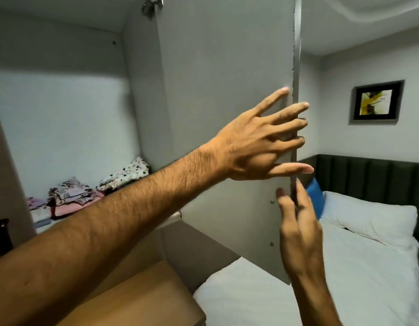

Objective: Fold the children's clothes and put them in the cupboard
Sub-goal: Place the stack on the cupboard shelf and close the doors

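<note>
The grey cupboard door (222, 95) stands open in the middle of the view, edge-on towards me. My left hand (255, 147) reaches across from the lower left, fingers spread flat on the door's inner face, tips at its free edge. Lower down, my right hand (297, 222) pinches that same edge, thumb on the inner face and fingers on the outer side. Inside the cupboard, folded children's clothes (69, 196) in pink, purple and prints lie stacked on the shelf (42, 228). A white spotted garment (126, 172) lies beside them against the side wall.
A bed (368, 278) with white sheet and white pillow (373, 222) lies to the right, with a blue cushion (315, 196) and a dark padded headboard (373, 177). A framed picture (376, 102) hangs on the wall. A wooden surface (142, 300) sits below the cupboard.
</note>
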